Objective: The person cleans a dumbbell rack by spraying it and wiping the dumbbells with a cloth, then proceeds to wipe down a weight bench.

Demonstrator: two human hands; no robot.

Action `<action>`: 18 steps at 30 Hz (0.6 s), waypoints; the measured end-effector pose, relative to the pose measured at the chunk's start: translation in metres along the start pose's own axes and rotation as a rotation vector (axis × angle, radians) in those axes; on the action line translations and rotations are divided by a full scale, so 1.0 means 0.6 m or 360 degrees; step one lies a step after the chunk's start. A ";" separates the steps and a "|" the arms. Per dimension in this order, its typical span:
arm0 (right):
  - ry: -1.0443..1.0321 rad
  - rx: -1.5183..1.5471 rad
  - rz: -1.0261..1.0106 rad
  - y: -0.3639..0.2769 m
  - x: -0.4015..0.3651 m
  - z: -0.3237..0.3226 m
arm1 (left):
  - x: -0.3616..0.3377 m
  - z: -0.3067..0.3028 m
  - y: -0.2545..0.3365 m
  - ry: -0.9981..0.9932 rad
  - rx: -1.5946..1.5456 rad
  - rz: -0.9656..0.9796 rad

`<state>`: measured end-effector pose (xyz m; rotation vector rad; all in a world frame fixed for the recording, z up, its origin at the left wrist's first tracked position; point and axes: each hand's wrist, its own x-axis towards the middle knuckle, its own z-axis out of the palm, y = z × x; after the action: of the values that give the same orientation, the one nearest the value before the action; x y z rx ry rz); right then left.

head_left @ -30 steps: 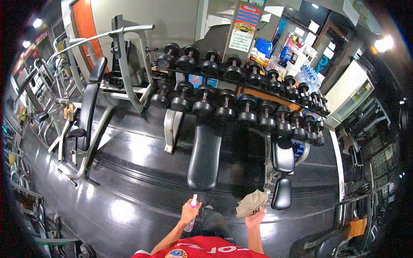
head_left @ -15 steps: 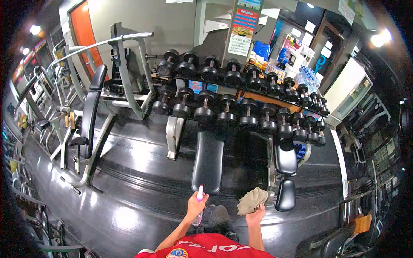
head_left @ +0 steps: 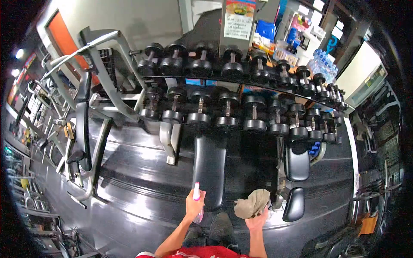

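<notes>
Fingers wrapped round a clear spray bottle with a pink and white top, my left hand is at the near end of a black padded bench. My right hand grips a crumpled grey-brown cloth, to the right of that bench. The bottle stands upright in the hand, its nozzle pointing away from me. Beyond the bench, dumbbells sit on a two-tier rack.
Another bench with black pads is on the right. A machine with a silver frame fills the left side. Behind the rack are water bottles and a white refrigerator. Dark floor surrounds the benches.
The rack and benches appear nearer and larger as the view has shifted forward. Both hands still hold the bottle and the cloth. More of the legs shows below.
</notes>
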<state>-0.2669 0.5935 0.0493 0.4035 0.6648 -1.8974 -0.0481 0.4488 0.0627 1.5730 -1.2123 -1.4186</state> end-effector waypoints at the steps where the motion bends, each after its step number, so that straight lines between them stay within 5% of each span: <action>1: -0.0109 -0.0451 -0.0132 0.000 0.050 -0.017 | 0.023 0.011 0.004 0.0030 0.0003 -0.0034; 3: -0.0216 -0.1473 -0.0459 -0.001 0.117 -0.035 | 0.073 0.034 0.002 0.0068 -0.0027 -0.0086; 4: -0.0133 -0.0369 0.0142 -0.004 0.138 0.040 | 0.098 0.044 -0.006 0.0055 0.0005 -0.0115; 6: -0.0222 -0.0901 0.0114 0.003 0.221 0.029 | 0.151 0.070 -0.036 0.0023 -0.0077 -0.0190; 12: 0.0171 -0.0552 0.0495 0.043 0.532 -0.021 | 0.262 0.114 -0.095 -0.0073 -0.0100 -0.0293; 13: -0.0018 -0.1084 0.0265 0.056 0.604 -0.096 | 0.276 0.115 -0.116 -0.0093 -0.0186 -0.0341; 14: 0.0026 -0.0594 0.0488 0.067 0.637 -0.046 | 0.290 0.115 -0.137 -0.0113 -0.0271 -0.0387; 17: 0.0171 -0.1472 -0.0164 0.140 0.794 -0.074 | 0.321 0.108 -0.193 -0.0162 -0.0260 -0.0481; 18: 0.0026 -0.2131 -0.0292 0.172 0.876 -0.085 | 0.334 0.098 -0.235 -0.0159 -0.0239 -0.0590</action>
<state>-0.3866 0.2106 -0.3091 -0.5163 1.7997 -1.2131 -0.0851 0.3126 -0.1460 1.6970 -0.8717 -1.7965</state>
